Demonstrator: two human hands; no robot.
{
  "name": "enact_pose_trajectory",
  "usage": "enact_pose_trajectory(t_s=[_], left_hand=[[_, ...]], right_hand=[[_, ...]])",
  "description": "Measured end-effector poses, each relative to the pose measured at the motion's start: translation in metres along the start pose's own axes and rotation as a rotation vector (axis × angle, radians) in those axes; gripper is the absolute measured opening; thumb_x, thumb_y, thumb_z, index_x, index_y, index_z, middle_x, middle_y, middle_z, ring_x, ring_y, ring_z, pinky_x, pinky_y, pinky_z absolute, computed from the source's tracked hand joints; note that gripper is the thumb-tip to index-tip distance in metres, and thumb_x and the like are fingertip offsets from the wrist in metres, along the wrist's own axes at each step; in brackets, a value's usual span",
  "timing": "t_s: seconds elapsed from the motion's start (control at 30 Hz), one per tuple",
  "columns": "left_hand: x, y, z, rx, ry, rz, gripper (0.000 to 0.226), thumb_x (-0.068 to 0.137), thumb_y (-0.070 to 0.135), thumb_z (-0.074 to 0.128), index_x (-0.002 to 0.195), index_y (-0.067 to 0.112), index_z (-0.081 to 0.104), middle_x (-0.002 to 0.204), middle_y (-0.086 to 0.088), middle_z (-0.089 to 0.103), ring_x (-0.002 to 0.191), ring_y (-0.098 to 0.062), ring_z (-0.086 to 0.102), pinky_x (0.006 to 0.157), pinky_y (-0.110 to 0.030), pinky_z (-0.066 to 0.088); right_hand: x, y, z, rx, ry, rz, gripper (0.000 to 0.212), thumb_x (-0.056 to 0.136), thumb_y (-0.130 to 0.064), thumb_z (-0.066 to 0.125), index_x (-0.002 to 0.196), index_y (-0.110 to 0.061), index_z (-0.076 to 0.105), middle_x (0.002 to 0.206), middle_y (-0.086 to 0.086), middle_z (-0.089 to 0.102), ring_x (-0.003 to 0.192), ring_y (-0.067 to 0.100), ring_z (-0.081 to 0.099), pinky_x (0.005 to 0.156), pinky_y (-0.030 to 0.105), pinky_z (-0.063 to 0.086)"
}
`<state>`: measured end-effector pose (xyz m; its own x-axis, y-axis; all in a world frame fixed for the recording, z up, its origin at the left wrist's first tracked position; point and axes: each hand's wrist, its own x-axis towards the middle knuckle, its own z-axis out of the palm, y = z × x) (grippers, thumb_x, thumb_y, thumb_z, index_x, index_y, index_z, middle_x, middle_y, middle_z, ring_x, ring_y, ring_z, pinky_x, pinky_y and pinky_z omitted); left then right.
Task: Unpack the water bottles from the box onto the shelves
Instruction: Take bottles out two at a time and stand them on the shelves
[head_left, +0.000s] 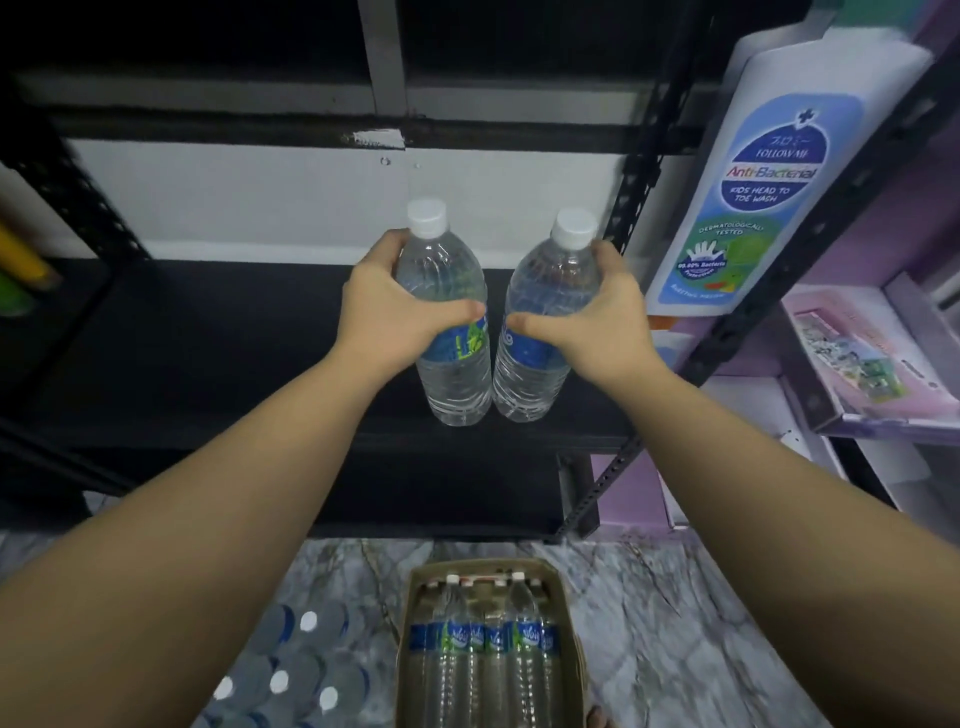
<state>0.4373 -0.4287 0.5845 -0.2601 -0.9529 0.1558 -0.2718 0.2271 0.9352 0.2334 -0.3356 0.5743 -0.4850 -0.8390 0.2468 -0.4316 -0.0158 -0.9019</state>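
Observation:
My left hand (387, 306) grips one clear water bottle (452, 379) with a white cap and blue label. My right hand (597, 317) grips a second water bottle (530, 384) of the same kind. Both bottles stand upright side by side over the front part of a black shelf (208, 364), their bases near its front edge. Below, on the floor, an open cardboard box (569, 613) holds several more bottles (488, 644) lying on their sides.
A black slotted upright (631, 197) borders the shelf on the right. Beyond it, a purple rack holds a large white wash bottle (769, 182) and a pink box (872, 358). Several other bottles (296, 670) stand on the marble floor left of the box.

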Motion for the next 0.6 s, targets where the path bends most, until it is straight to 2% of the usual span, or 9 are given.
enact_pose_trajectory(t_s=[0.1, 0.23, 0.3, 0.37, 0.4, 0.5, 0.6], left_hand=[[0.012, -0.012, 0.011, 0.029, -0.037, -0.019, 0.077, 0.046, 0.036, 0.102, 0.114, 0.031, 0.065, 0.109, 0.012, 0.075, 0.103, -0.010, 0.074, 0.089, -0.042, 0.065], [0.024, -0.026, 0.019, -0.005, -0.073, -0.027, 0.082, 0.046, 0.037, 0.103, 0.118, 0.036, 0.066, 0.110, 0.014, 0.076, 0.104, -0.008, 0.075, 0.091, -0.041, 0.064], [0.024, -0.030, 0.020, -0.005, -0.099, -0.009, 0.087, 0.050, 0.039, 0.103, 0.126, 0.041, 0.062, 0.115, 0.016, 0.075, 0.108, -0.007, 0.073, 0.094, -0.040, 0.063], [0.018, -0.037, 0.019, 0.003, -0.126, 0.015, 0.094, 0.055, 0.044, 0.102, 0.136, 0.045, 0.054, 0.121, 0.019, 0.072, 0.113, -0.003, 0.070, 0.097, -0.037, 0.061], [0.015, -0.040, 0.018, 0.004, -0.136, 0.023, 0.096, 0.059, 0.045, 0.101, 0.140, 0.044, 0.051, 0.123, 0.021, 0.071, 0.114, 0.000, 0.069, 0.098, -0.036, 0.060], [0.018, -0.046, 0.015, -0.007, -0.175, 0.038, 0.096, 0.063, 0.045, 0.099, 0.145, 0.042, 0.048, 0.123, 0.021, 0.071, 0.113, 0.002, 0.068, 0.100, -0.035, 0.059], [0.025, -0.045, 0.013, 0.024, -0.185, 0.059, 0.100, 0.050, 0.063, 0.097, 0.138, 0.047, 0.051, 0.128, 0.017, 0.068, 0.118, -0.007, 0.067, 0.102, -0.043, 0.058]], right_hand=[[0.007, 0.015, 0.009, 0.022, 0.001, 0.020, 0.077, 0.059, -0.022, 0.102, 0.122, -0.023, 0.058, 0.114, -0.010, 0.071, 0.109, 0.009, 0.070, 0.099, 0.037, 0.058], [0.016, 0.030, 0.019, 0.052, -0.022, 0.027, 0.085, 0.056, -0.031, 0.100, 0.130, -0.025, 0.059, 0.118, -0.009, 0.074, 0.112, 0.010, 0.071, 0.101, 0.042, 0.059], [0.017, 0.034, 0.022, 0.037, -0.033, 0.029, 0.086, 0.060, -0.031, 0.100, 0.133, -0.029, 0.056, 0.118, -0.014, 0.072, 0.110, -0.001, 0.069, 0.100, 0.027, 0.057], [0.013, 0.037, 0.023, 0.007, -0.008, 0.028, 0.084, 0.063, -0.030, 0.101, 0.130, -0.029, 0.050, 0.117, -0.018, 0.069, 0.104, -0.014, 0.065, 0.089, 0.009, 0.052], [0.011, 0.039, 0.024, -0.003, 0.011, 0.030, 0.082, 0.063, -0.031, 0.101, 0.125, -0.028, 0.048, 0.115, -0.017, 0.068, 0.101, -0.015, 0.065, 0.086, 0.009, 0.052], [0.009, 0.040, 0.028, -0.035, 0.034, 0.040, 0.077, 0.059, -0.033, 0.103, 0.110, -0.035, 0.046, 0.113, -0.013, 0.071, 0.100, -0.006, 0.069, 0.088, 0.021, 0.057], [0.007, 0.042, 0.032, -0.021, 0.069, 0.038, 0.075, 0.058, -0.027, 0.104, 0.109, -0.033, 0.049, 0.113, -0.008, 0.073, 0.104, 0.005, 0.073, 0.094, 0.036, 0.061]])
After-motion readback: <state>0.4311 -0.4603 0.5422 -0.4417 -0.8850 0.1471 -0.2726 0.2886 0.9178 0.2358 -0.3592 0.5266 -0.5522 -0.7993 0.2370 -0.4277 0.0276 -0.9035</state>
